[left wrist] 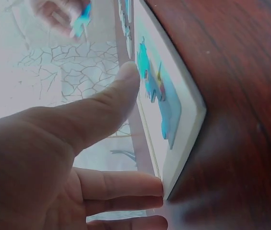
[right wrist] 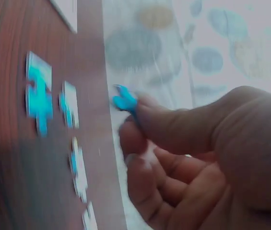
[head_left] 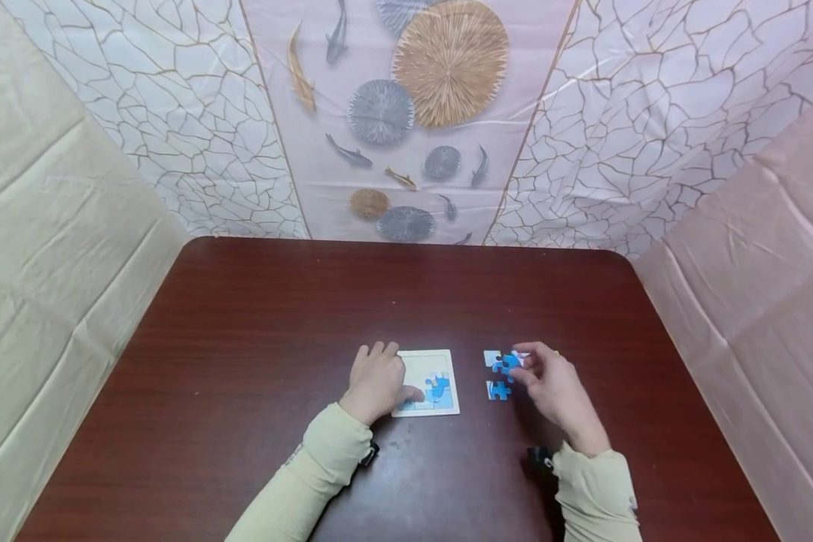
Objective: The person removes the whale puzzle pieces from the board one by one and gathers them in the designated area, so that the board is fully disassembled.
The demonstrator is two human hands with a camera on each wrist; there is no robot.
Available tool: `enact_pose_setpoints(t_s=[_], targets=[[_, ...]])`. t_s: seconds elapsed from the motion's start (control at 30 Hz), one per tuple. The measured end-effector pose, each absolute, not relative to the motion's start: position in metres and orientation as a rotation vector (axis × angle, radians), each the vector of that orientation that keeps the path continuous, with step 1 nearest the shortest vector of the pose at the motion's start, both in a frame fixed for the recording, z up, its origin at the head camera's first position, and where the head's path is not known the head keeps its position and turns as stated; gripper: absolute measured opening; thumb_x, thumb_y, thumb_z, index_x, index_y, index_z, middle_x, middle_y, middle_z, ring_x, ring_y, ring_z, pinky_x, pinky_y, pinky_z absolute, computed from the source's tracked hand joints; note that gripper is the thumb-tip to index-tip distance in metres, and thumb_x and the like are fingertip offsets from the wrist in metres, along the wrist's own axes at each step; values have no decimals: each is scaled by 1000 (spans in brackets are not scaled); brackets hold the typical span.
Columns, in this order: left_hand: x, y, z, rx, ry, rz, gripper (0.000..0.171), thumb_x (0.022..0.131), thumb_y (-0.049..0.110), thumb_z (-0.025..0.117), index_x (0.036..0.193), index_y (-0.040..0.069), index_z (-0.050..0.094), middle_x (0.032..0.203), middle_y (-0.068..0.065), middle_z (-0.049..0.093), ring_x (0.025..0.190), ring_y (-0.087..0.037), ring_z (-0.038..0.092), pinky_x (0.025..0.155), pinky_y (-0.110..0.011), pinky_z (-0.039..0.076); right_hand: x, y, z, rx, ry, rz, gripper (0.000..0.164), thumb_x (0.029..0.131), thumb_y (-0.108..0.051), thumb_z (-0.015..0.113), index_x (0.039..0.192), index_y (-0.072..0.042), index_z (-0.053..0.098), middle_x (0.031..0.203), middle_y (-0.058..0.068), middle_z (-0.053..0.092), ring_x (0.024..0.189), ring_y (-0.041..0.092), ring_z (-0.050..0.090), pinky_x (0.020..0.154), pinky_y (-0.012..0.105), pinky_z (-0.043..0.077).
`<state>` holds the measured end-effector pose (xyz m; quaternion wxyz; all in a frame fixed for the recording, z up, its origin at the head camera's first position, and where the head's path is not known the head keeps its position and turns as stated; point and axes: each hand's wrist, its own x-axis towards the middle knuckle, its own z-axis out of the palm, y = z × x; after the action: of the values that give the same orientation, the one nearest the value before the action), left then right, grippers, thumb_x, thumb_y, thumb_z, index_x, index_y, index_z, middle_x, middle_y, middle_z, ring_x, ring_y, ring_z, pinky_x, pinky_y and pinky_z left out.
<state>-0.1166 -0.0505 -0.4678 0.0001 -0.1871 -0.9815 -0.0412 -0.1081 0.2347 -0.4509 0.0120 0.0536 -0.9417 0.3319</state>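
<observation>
My left hand (head_left: 376,380) rests on the left side of a square, light-coloured puzzle board (head_left: 421,364). In the left wrist view its thumb lies over the board while straight fingers touch the edge near a corner. Blue jigsaw pieces (head_left: 438,390) sit in the lower part of the board. To the right, my right hand (head_left: 557,385) pinches a blue puzzle piece (right wrist: 125,99) between thumb and forefinger, raised above the table. Loose pieces lie beneath and beside that hand, among them a blue-and-white piece (head_left: 497,391). The hand partly covers others.
A dark red-brown table (head_left: 278,301) carries everything. Patterned cloth (head_left: 406,113) hangs behind its far edge, with plain pale cloth walls at left and right. Another loose piece (right wrist: 69,105) lies beyond the nearest one in the right wrist view.
</observation>
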Motion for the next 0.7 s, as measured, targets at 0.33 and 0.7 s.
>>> enact_pose_setpoints(t_s=[0.33,0.7], targets=[[-117,-49,-468,-567,-3104,-146,55,67,64,75,52,19,49,92,0,55,84,-22,49,73,-35,35,-99,263,-456,34,-3080,1019,29,86,-10,71,114,-4,67,85,5,60,75,18,55,65,32,44],[-117,-46,-471,-552,-3158,-99,51,68,63,75,56,19,52,99,-1,56,91,-22,51,77,-36,36,-101,263,-467,-64,-3122,986,29,86,-6,71,112,1,64,85,7,58,74,19,54,61,31,43]])
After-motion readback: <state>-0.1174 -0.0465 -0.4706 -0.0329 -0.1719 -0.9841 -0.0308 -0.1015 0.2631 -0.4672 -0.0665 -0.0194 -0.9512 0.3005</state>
